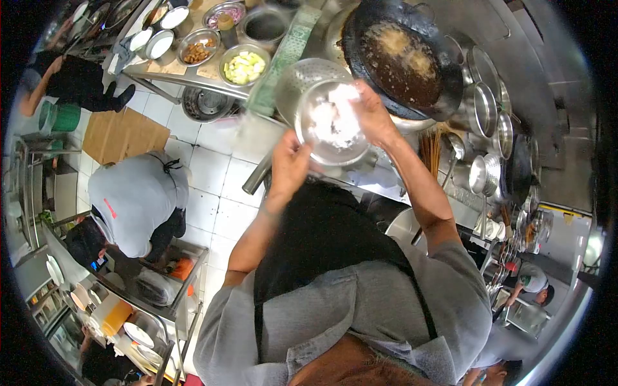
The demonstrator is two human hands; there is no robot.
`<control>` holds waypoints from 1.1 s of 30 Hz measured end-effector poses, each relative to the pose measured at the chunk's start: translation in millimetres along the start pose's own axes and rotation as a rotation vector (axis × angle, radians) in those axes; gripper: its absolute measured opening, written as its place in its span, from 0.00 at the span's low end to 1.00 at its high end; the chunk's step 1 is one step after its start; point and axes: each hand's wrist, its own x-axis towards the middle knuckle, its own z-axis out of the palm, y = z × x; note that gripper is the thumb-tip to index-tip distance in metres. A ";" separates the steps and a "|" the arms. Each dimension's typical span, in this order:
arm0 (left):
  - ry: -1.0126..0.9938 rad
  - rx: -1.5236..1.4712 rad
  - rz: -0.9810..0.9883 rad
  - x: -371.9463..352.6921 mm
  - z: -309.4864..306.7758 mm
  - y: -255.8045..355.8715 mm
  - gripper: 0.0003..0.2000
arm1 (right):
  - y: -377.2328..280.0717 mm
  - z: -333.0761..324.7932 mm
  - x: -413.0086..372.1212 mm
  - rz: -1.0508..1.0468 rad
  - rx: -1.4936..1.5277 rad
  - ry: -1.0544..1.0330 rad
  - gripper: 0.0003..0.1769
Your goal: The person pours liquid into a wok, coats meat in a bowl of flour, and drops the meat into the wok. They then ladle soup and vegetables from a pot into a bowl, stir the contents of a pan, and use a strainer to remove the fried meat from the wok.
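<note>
From where I stand, the worry is the wok (pixel 450 93) close by the right hand (pixel 373 114): its dark liquid (pixel 409 87) bubbles around pale frying pieces (pixel 421 63), so a knuckle straying over the rim could catch a splash. A tipped metal bowl (pixel 335 154) could also spill its white contents (pixel 336 125) (too glared to name), if the one-sided grip slips.

The bowl sits before the person's chest, over a perforated pan (pixel 291 83); whether they touch, I can't tell. The left hand (pixel 290 162) is nearly closed, thumb and fingers pinching the bowl's near-left edge. The right is blurred at the opposite edge, fingers partly curled; I can't tell whether it grips anything.
</note>
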 end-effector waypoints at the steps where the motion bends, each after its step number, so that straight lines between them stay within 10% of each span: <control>1: -0.004 0.005 0.003 0.2 -3.8 1.7 0.04 | 0.1 4.8 0.2 0.003 -0.006 0.011 0.11; 11: -0.078 0.038 -0.064 8.0 -38.3 19.5 0.04 | -24.2 33.2 -5.8 0.289 0.381 0.037 0.26; 17: -0.107 0.043 -0.077 14.9 -51.4 21.7 0.03 | -32.1 37.5 -13.8 0.085 0.397 -0.042 0.35; 33: -0.116 0.038 -0.066 11.6 -37.2 33.2 0.04 | -13.6 39.8 -24.8 -0.113 -0.116 0.194 0.14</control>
